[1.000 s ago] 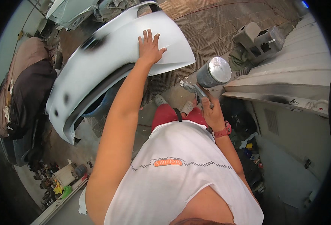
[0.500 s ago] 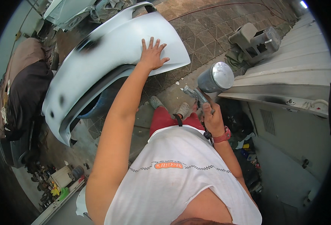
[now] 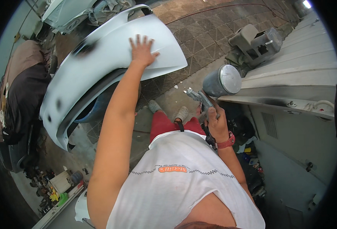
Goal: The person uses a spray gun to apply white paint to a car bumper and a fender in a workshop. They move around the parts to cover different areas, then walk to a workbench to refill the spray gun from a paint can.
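Note:
A white car fender (image 3: 111, 57) with a few dark smudged patches lies at the upper left, its wheel arch facing me. My left hand (image 3: 142, 51) rests flat on its upper surface, fingers spread, slightly blurred. On my right side, a paint spray gun (image 3: 203, 101) with a grey metal cup (image 3: 222, 81) is held up in my right hand (image 3: 216, 120). My fingers wrap round its handle; the trigger is partly hidden. The cup sits above the gun, its round lid toward me.
Beneath the fender stands a blue drum (image 3: 99, 105). A grey plastic step stool (image 3: 248, 44) is at the upper right, beside a pale panelled wall (image 3: 298, 65). Covered car parts (image 3: 27, 91) are at the left. Tools and bottles (image 3: 48, 189) crowd the lower left. A red hose (image 3: 221, 7) crosses the floor.
My left hand has slid a little left over the fender. The whole fender appears slightly further left and lower in view. The spray gun stays in my right hand.

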Motion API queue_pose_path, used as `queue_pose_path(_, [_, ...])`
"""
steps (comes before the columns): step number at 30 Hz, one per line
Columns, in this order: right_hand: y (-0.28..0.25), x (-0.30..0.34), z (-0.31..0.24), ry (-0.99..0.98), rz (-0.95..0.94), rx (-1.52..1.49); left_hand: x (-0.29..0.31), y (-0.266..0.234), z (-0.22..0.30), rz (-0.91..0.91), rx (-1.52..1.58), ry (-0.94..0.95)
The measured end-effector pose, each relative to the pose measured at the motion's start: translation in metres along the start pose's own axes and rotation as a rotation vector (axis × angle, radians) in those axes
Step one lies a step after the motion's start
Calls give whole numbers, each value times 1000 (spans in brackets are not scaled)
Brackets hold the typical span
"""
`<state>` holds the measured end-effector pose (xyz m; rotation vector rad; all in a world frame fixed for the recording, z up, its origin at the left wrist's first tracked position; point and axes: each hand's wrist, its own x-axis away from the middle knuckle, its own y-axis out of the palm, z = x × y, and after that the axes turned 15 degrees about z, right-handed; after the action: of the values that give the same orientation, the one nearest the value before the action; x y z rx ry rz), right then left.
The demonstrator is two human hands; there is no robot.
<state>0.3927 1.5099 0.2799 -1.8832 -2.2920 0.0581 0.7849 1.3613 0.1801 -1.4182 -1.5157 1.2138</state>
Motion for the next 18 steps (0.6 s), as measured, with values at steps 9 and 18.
queue_pose_path(9, [-6,-6,-3,-35,-13,20,12,1,10,-85,67,88])
queue_pose_path(18, [-5,-17,-12,71,-147,39,91,8,38,218,489,420])
